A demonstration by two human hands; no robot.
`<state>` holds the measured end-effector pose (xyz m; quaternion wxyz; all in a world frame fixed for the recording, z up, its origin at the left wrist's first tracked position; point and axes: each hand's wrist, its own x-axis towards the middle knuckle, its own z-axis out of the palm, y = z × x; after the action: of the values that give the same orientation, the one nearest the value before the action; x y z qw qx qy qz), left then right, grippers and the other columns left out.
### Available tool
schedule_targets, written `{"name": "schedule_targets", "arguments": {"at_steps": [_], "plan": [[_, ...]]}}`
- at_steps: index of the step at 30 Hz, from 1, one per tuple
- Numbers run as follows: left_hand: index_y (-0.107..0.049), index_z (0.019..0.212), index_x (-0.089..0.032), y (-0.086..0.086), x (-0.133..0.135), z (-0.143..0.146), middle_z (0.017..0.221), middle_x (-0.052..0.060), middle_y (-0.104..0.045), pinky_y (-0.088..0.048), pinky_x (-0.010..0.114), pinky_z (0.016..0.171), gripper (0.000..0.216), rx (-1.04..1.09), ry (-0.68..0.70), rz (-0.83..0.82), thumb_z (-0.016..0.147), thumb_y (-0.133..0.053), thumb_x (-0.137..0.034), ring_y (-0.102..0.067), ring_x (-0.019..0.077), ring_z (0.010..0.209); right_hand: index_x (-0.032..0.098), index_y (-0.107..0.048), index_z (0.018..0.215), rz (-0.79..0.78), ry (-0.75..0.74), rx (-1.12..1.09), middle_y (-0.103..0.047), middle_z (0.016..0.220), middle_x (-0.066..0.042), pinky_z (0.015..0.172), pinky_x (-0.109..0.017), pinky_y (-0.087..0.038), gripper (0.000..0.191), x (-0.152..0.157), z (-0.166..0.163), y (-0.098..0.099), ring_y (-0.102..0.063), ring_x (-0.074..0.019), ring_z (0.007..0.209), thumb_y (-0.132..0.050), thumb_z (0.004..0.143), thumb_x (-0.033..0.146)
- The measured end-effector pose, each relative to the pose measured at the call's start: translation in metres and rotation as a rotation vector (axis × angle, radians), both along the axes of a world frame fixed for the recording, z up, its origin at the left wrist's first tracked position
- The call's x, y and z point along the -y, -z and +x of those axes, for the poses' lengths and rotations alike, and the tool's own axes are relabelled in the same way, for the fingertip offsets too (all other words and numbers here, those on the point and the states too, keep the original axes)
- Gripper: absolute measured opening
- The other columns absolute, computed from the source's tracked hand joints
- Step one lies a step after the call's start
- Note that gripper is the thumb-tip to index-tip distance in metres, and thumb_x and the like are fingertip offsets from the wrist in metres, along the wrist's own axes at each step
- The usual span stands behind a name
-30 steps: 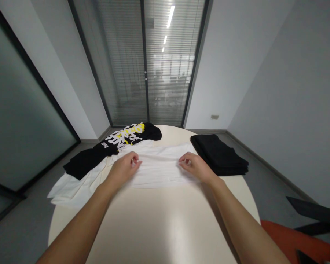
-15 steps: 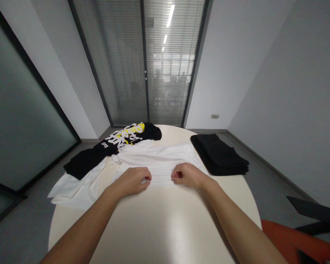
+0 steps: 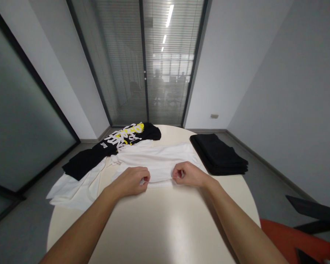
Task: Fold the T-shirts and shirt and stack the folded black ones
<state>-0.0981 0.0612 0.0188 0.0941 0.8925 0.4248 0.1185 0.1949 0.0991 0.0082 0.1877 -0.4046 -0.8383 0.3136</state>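
A white garment [image 3: 159, 157], most likely a T-shirt, lies spread across the middle of the table, its near edge toward me. My left hand [image 3: 136, 180] pinches that near edge on the left side. On the right, my right hand [image 3: 185, 175] grips the same edge between thumb and fingers. Between the two hands the cloth is pulled straight, with its edge slightly lifted. Both sets of fingertips partly hide the cloth they hold.
On the left, a black shirt with white and yellow lettering [image 3: 85, 161] lies over more white cloth [image 3: 74, 190]. A folded black stack [image 3: 220, 156] stands at the right of the round cream table [image 3: 154, 227]. A red chair [image 3: 286, 238] is at the lower right.
The cloth between my hands has gone from several small ripples to a smoother, tauter edge. My right hand has risen slightly, and my hands are a little farther apart.
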Motion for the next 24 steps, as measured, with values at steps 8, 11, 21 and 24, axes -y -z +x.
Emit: {"name": "schedule_targets", "arguments": {"at_steps": [8, 11, 21, 24], "plan": [[-0.062, 0.074, -0.023, -0.0048, 0.0067, 0.0048, 0.077, 0.000, -0.068, -0.037, 0.027, 0.062, 0.011, -0.050, 0.021, -0.111, 0.068, -0.056, -0.014, -0.058, 0.0167, 0.067, 0.014, -0.074, 0.075, -0.147, -0.080, 0.009, -0.069, 0.069, 0.000, 0.059, -0.021, -0.043, 0.012, 0.0006, 0.0002, 0.0014, -0.057, -0.0113, 0.062, -0.067, 0.067, 0.019], [-0.062, 0.074, -0.023, -0.0049, 0.0072, 0.0057, 0.077, 0.001, -0.069, -0.037, 0.027, 0.061, 0.010, -0.066, 0.010, -0.110, 0.070, -0.056, -0.016, -0.059, 0.0171, 0.067, 0.015, -0.075, 0.074, -0.182, -0.080, 0.044, -0.069, 0.069, 0.000, 0.058, -0.021, -0.042, 0.012, 0.0010, 0.0006, 0.0016, -0.058, -0.0117, 0.062, -0.069, 0.067, 0.022], [-0.062, 0.077, -0.022, -0.0024, 0.0051, 0.0039, 0.081, 0.001, -0.069, -0.037, 0.027, 0.064, 0.010, -0.025, -0.009, -0.067, 0.074, -0.055, -0.015, -0.060, 0.0175, 0.070, 0.015, -0.073, 0.076, -0.138, -0.067, 0.033, -0.066, 0.068, 0.002, 0.056, -0.020, -0.040, 0.012, -0.0013, 0.0018, 0.0039, -0.054, -0.0103, 0.061, -0.069, 0.068, 0.023], [-0.061, 0.078, -0.022, -0.0026, 0.0051, 0.0035, 0.082, 0.001, -0.068, -0.038, 0.027, 0.065, 0.010, -0.019, -0.005, -0.048, 0.075, -0.055, -0.015, -0.059, 0.0172, 0.072, 0.015, -0.073, 0.076, -0.110, -0.070, 0.025, -0.065, 0.067, 0.002, 0.055, -0.020, -0.039, 0.011, -0.0003, 0.0012, 0.0024, -0.053, -0.0098, 0.060, -0.068, 0.068, 0.020]]}}
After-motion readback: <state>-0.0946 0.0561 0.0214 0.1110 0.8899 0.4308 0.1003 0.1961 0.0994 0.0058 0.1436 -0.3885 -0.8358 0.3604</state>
